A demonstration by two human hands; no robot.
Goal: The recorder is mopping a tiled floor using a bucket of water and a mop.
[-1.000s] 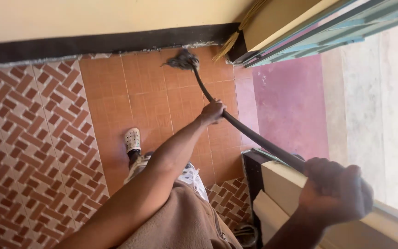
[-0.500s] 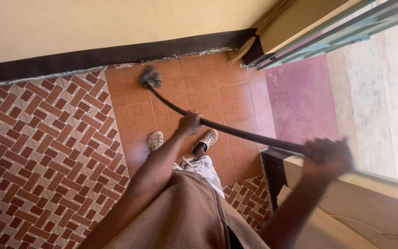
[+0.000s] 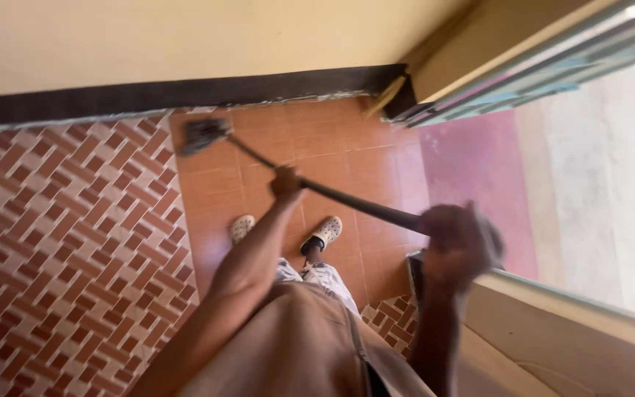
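1. Head view, looking straight down: a person is standing on a tiled floor (image 3: pixel 347 158) with a mop in both hands.
2. Left hand (image 3: pixel 286 181) is closed around the dark mop handle (image 3: pixel 332 192) about midway along it. Fingers are wrapped round the shaft, arm stretched forward.
3. Right hand (image 3: pixel 458 241) is clamped on the upper end of the handle, close to the body. It is motion-blurred, so finger detail is unclear, but the fist is shut on the shaft.
4. Mop head (image 3: pixel 201 134), dark grey and stringy, sits on the plain orange tiles just beside the black skirting strip (image 3: pixel 148 95), right at the edge where the patterned tiles (image 3: pixel 60 220) begin.
5. The handle runs diagonally from the mop head at upper left down to the right hand, with a slight bow in it.
6. Feet: two pale perforated clogs, left clog (image 3: pixel 242 226) and right clog (image 3: pixel 327 231), on the orange tiles, under the handle line.
7. The person wears a brown fleece top (image 3: pixel 295 345) with light patterned trousers showing below it.
8. Cream wall (image 3: pixel 185 37) above the skirting. A straw-coloured broom tip (image 3: pixel 384 97) is in the corner by the door frame (image 3: pixel 479 37).
9. At right: pink floor area (image 3: pixel 472 169), then a bright concrete strip (image 3: pixel 597 184). A cream ledge (image 3: pixel 567 331) runs just below the right hand.
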